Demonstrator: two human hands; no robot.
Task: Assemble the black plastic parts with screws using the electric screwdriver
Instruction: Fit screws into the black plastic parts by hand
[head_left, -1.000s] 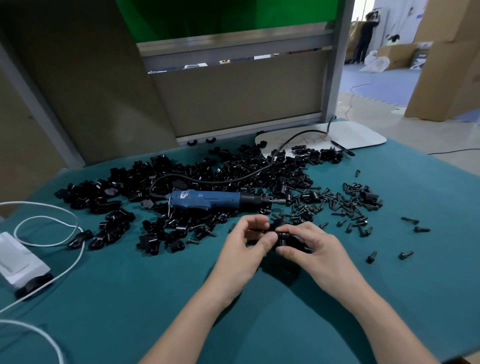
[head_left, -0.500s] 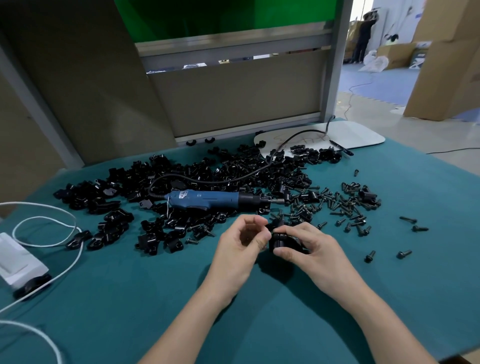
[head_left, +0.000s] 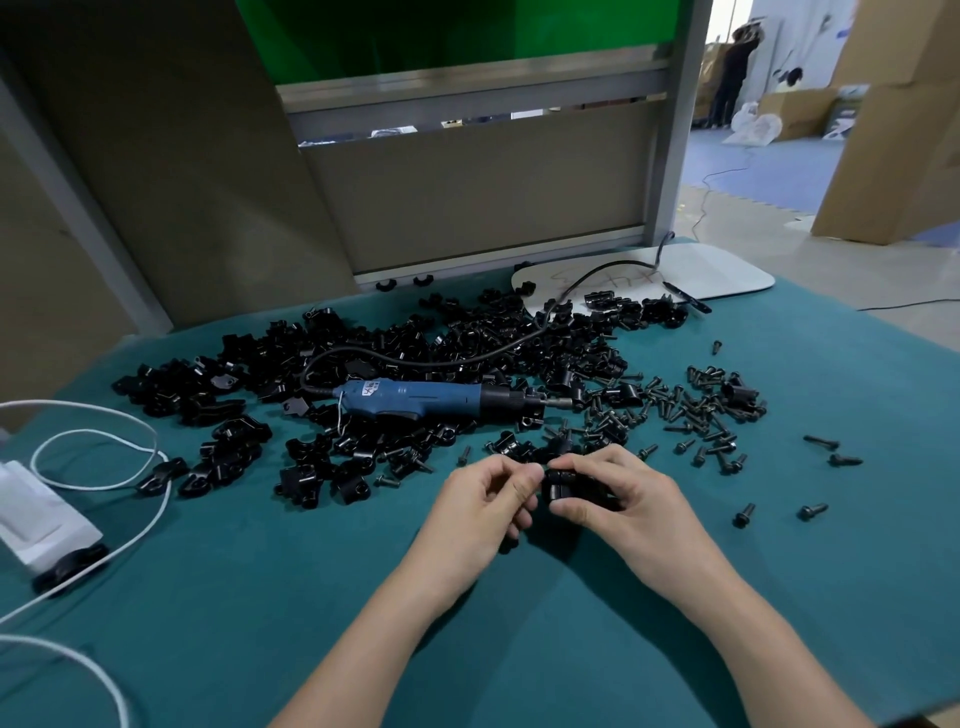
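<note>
"Black plastic parts (head_left: 415, 343), where do they lie?"

"Heaped across the far half of the teal bench (head_left: 260, 597). A blue electric screwdriver (head_left: 415, 399) lies on its side on the heap, and loose screws (head_left: 701, 410) are scattered to its right."

"And the hands?"

"Nearer the front edge. The right hand (head_left: 628, 499) grips one black piece (head_left: 563, 486) between thumb and fingers. The left hand (head_left: 478, 499), fingers curled, pinches that piece's left end."
</note>
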